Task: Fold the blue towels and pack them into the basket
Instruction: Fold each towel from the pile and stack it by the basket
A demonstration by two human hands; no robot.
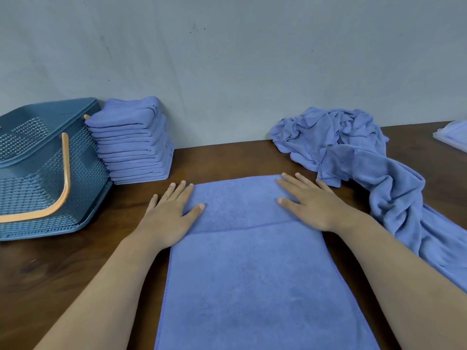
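A blue towel (247, 269) lies flat on the brown table in front of me, its far end folded back over itself. My left hand (171, 210) presses flat on the left edge of that folded part, fingers straight. My right hand (310, 200) presses flat on its right edge. A teal plastic basket (83, 178) with an orange handle stands at the far left. Beside it rises a stack of several folded blue towels (134, 140). A heap of unfolded blue towels (353, 152) lies at the right.
The brown wooden table (75, 274) runs up to a grey wall (227, 59). One loose towel (409, 223) trails from the heap toward the near right edge. A pale flat object (452, 135) sits at the far right.
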